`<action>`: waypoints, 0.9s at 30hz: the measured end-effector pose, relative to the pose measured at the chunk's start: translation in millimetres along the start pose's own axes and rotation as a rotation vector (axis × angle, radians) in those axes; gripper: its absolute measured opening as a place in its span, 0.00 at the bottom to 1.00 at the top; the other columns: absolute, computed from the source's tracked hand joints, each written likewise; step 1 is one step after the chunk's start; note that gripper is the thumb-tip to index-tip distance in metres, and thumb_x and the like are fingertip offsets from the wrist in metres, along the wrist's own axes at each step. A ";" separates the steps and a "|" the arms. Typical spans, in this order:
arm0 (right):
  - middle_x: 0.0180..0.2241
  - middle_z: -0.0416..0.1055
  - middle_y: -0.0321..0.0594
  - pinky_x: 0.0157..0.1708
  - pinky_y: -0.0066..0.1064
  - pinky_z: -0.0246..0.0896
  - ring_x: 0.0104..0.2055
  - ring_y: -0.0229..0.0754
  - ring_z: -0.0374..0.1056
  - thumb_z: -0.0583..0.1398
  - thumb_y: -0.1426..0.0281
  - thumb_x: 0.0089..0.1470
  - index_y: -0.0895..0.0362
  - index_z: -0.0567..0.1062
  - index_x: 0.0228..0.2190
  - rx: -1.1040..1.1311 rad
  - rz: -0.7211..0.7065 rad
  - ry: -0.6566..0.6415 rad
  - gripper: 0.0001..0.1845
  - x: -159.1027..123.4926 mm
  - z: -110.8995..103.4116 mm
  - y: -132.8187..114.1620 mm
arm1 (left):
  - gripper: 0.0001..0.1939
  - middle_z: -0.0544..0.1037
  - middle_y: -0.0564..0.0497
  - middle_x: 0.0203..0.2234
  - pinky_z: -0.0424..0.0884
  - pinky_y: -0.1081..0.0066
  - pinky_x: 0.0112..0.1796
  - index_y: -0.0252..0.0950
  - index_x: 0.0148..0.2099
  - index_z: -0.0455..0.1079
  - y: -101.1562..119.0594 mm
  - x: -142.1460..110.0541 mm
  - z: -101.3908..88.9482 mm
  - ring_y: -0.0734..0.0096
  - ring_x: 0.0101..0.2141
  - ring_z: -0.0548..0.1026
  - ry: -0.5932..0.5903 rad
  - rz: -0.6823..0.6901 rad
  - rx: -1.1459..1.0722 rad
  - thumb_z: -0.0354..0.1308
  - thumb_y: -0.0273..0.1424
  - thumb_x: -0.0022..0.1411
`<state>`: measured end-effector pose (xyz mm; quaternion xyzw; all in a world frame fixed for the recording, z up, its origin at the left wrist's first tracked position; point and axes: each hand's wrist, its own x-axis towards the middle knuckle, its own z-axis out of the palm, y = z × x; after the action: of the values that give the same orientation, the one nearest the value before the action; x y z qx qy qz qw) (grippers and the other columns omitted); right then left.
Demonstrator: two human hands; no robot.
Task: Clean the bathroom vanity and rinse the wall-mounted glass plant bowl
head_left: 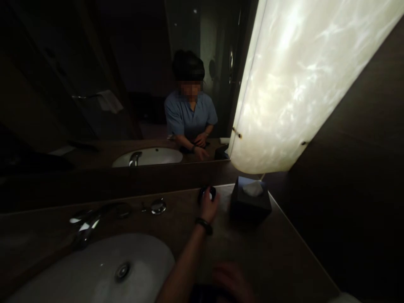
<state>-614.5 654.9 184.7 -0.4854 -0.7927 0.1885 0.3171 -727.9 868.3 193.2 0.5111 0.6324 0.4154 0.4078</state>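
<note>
At the far left of the dim counter (284, 261), a chrome tap (86, 225) catches a little light, its spout pointing toward the near side over a white oval sink (94, 273). The sink's round drain (122, 271) sits near its middle. Just right of the tap, toward the far edge of the counter, there is a small shiny knob (158, 206).

Right of that, the left hand (208, 207) is stretched out far across the counter, the forearm rising from the near edge and a dark band (203, 224) round the wrist. Its fingers are curled over the near rim of a small round dark dish (206, 193), gripping it. The dish stands at the far edge of the counter, close under the mirror (94, 84), with something pale showing in it.

The right hand (233, 280) is low at the near edge, well apart from the dish. It is blurred and in shadow, lying over something dark, and I cannot tell whether it is open or closed.

Just right of the dish stands a dark square tissue box (251, 204), a white tissue poking from its top. Above it, a tall glowing panel (299, 84) gives the light. In the mirror, the person's reflection (189, 113) leans over the counter.
</note>
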 end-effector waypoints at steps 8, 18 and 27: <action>0.39 0.68 0.41 0.43 0.38 0.65 0.42 0.43 0.65 0.56 0.79 0.55 0.53 0.63 0.40 0.030 -0.003 0.105 0.12 60.4 -43.3 10.4 | 0.24 0.71 0.32 0.55 0.63 0.54 0.59 0.25 0.58 0.63 -89.6 7.0 -117.0 0.51 0.55 0.70 0.197 -0.050 0.137 0.53 0.31 0.61; 0.39 0.68 0.42 0.44 0.43 0.64 0.42 0.45 0.64 0.56 0.80 0.55 0.54 0.63 0.42 -0.101 -0.154 0.135 0.14 77.4 -34.5 -9.4 | 0.20 0.75 0.36 0.50 0.76 0.62 0.40 0.30 0.57 0.65 -78.3 39.8 -55.0 0.63 0.35 0.78 0.046 -0.065 0.157 0.53 0.30 0.64; 0.69 0.42 0.62 0.66 0.57 0.50 0.71 0.57 0.40 0.55 0.78 0.54 0.65 0.51 0.64 -0.108 0.098 -0.118 0.38 145.9 -7.4 84.4 | 0.22 0.79 0.40 0.38 0.68 0.74 0.18 0.28 0.54 0.65 -64.2 46.4 -21.4 0.75 0.16 0.71 -0.068 -0.223 0.036 0.50 0.16 0.57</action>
<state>-602.4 823.2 185.5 -0.5280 -0.7942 0.1892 0.2337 -774.6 903.2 135.4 0.4588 0.6784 0.3384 0.4634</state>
